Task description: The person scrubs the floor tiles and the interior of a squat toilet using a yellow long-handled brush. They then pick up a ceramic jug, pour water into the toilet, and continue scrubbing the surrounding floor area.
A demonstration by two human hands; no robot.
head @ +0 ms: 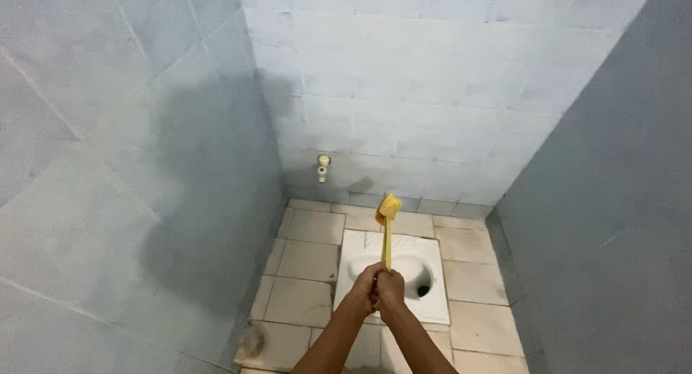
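Both my hands, left (365, 284) and right (390, 286), clasp the yellow brush (387, 223), head raised mid-frame. I'm poised over the squat toilet (360, 255); next calls for lowering the bristles into the bowl.

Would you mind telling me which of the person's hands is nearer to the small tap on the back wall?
Left. The left hand grips the yellow brush handle on the side towards the tap, which sits up and to the left. The right hand clasps the handle beside it, slightly farther away.

One head-worn view looks steeply down from standing height into a narrow tiled stall toward its back wall (432, 93).
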